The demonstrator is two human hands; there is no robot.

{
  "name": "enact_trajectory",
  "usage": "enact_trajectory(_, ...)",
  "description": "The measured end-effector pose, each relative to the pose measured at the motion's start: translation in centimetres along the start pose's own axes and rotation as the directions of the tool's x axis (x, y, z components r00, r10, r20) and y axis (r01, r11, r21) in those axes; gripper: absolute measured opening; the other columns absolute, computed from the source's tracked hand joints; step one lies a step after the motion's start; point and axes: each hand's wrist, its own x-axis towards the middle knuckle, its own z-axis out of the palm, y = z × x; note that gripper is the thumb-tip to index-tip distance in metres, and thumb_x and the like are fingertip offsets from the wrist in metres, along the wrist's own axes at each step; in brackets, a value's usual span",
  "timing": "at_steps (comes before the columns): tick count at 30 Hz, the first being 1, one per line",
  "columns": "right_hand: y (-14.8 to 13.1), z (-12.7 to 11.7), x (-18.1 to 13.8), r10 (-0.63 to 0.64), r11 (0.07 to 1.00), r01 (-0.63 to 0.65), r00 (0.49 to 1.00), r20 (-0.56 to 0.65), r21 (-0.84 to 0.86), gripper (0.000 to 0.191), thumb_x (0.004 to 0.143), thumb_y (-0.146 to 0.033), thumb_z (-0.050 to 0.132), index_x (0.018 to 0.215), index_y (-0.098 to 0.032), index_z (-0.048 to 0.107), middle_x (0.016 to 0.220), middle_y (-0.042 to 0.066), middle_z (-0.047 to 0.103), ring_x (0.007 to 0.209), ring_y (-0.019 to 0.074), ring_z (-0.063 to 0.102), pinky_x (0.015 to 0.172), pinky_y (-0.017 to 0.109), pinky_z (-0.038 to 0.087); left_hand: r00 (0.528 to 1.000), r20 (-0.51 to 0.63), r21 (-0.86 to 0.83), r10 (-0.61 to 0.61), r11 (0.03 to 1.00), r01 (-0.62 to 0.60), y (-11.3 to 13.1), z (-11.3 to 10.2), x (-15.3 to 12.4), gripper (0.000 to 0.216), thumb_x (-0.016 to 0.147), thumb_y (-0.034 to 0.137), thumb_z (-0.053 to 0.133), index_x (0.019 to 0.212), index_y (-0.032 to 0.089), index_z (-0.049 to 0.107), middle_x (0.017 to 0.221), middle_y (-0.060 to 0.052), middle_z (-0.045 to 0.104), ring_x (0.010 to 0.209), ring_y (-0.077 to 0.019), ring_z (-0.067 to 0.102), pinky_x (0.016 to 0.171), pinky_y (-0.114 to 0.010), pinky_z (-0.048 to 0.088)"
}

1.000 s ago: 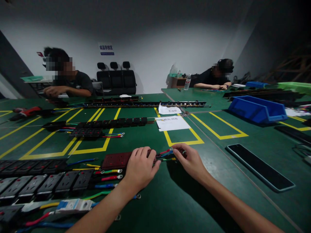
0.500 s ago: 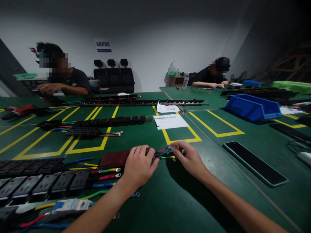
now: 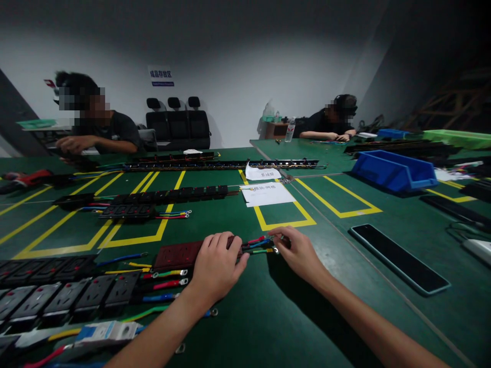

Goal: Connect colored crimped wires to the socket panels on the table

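A dark red power socket strip (image 3: 177, 255) lies on the green table in front of me. My left hand (image 3: 218, 260) is wrapped over its right end, and the palm hides that part. Red, blue and yellow-green wires (image 3: 253, 244) come out past my fingers, tipped with ring terminals. At the ends of the red and blue wires, my right hand (image 3: 289, 245) is closed in a pinch on a ring terminal, partly covered by the fingertips. Just below that pinch, the ring terminal (image 3: 275, 250) of the yellow-green wire shows free.
Black socket strips (image 3: 82, 299) with loose wire ends lie at the near left, beside a blue-white breaker (image 3: 105, 332). A phone (image 3: 399, 258) and blue bin (image 3: 393, 170) are to the right. Paper sheets (image 3: 268, 195) lie ahead; two people sit across the table.
The view has shifted slightly. My left hand keeps its hold on the red strip, and my right fingers stay at the wire ends with only a small turn.
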Motion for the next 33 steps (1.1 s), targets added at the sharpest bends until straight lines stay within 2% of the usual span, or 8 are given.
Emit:
enact_trajectory(4, -0.04, 0.24, 0.24, -0.01, 0.998, 0.01, 1.0, -0.011, 0.062, 0.023, 0.088, -0.026, 0.05, 0.093, -0.021, 0.072, 0.088, 0.006, 0.069, 0.07, 0.0182, 0.059, 0.066, 0.031, 0.046, 1.0, 0.003, 0.011, 0.007, 1.0, -0.007, -0.05, 0.11, -0.02, 0.028, 0.098, 0.04, 0.052, 0.113, 0.019, 0.061, 0.116, -0.012, 0.064, 0.109, -0.0294, 0.059, 0.095, -0.049, 0.047)
enact_trajectory(11, -0.03, 0.25, 0.41, -0.024, 0.991, 0.026, 1.0, -0.012, 0.13, 0.021, 0.089, -0.024, 0.05, 0.086, -0.021, 0.07, 0.088, 0.006, 0.068, 0.074, 0.0186, 0.06, 0.068, 0.031, 0.046, 1.0, -0.011, 0.01, 0.005, 1.0, -0.005, -0.06, 0.17, -0.03, 0.028, 0.098, 0.04, 0.052, 0.113, 0.019, 0.062, 0.116, -0.012, 0.064, 0.109, -0.0295, 0.059, 0.094, -0.049, 0.048)
enact_trajectory(19, -0.61, 0.17, 0.32, 0.0, 1.0, 0.0, 1.0, -0.029, 0.023, 0.021, 0.089, -0.026, 0.051, 0.095, -0.021, 0.07, 0.09, 0.006, 0.069, 0.076, 0.0189, 0.061, 0.071, 0.032, 0.047, 0.999, -0.032, 0.005, 0.011, 1.0, -0.011, -0.16, 0.26, -0.05, 0.027, 0.097, 0.04, 0.052, 0.112, 0.019, 0.063, 0.116, -0.012, 0.065, 0.109, -0.0293, 0.06, 0.094, -0.048, 0.048)
enact_trajectory(25, -0.61, 0.12, 0.32, 0.042, 0.996, -0.043, 0.999, -0.018, -0.079, 0.021, 0.092, -0.03, 0.051, 0.086, -0.02, 0.069, 0.086, 0.005, 0.069, 0.079, 0.0205, 0.061, 0.073, 0.033, 0.046, 1.0, -0.026, 0.008, 0.017, 1.0, -0.017, -0.14, 0.15, 0.03, 0.028, 0.098, 0.04, 0.052, 0.112, 0.019, 0.063, 0.115, -0.012, 0.065, 0.107, -0.0292, 0.059, 0.093, -0.048, 0.048)
enact_trajectory(33, -0.73, 0.4, 0.12, 0.022, 0.996, -0.02, 0.999, -0.027, 0.086, 0.022, 0.093, -0.034, 0.053, 0.092, -0.019, 0.069, 0.086, 0.006, 0.071, 0.073, 0.0183, 0.062, 0.069, 0.031, 0.048, 0.999, -0.034, 0.015, 0.017, 1.0, -0.016, -0.13, 0.07, 0.03, 0.026, 0.096, 0.038, 0.054, 0.112, 0.019, 0.064, 0.114, -0.012, 0.065, 0.107, -0.0293, 0.06, 0.093, -0.048, 0.048)
